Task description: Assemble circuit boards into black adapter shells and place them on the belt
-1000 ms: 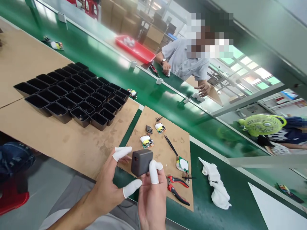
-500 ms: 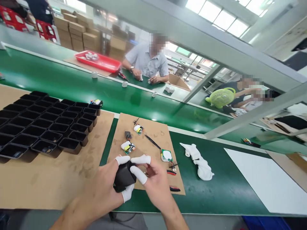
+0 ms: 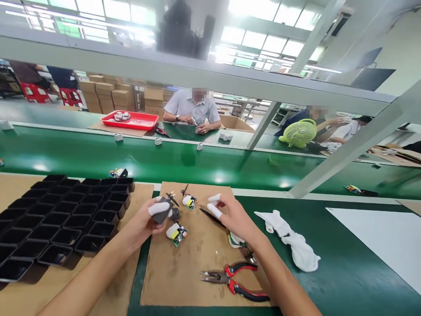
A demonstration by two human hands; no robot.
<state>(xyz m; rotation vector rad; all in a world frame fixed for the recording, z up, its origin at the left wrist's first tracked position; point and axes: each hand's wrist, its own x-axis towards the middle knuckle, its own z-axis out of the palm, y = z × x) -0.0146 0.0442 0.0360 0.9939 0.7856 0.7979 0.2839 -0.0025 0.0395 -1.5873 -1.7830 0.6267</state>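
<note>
My left hand (image 3: 144,223) grips a small black plastic housing (image 3: 163,215) above the left part of the cardboard sheet (image 3: 194,285). White finger cots cover some fingertips of both hands. My right hand (image 3: 235,216) is empty, its thumb and fingers apart, above black tweezers (image 3: 211,215). Circuit boards lie on the cardboard: one board (image 3: 190,202) behind, another board (image 3: 177,234) beside my left hand, and a third board (image 3: 236,239) partly hidden under my right wrist. Red-and-black pliers (image 3: 226,277) rest at the front of the sheet with their handles spread.
Rows of black plastic housings (image 3: 62,221) stand on cardboard at the left. A crumpled white cloth (image 3: 292,241) and a white board (image 3: 378,237) lie rightward. Beyond the green belt (image 3: 217,169), a person (image 3: 194,112) works near a red tray (image 3: 131,120).
My hands have moved apart and forward. The black housing stays in my left hand, while my right hand has let go of it. The pliers now show fully, and the view has tilted up.
</note>
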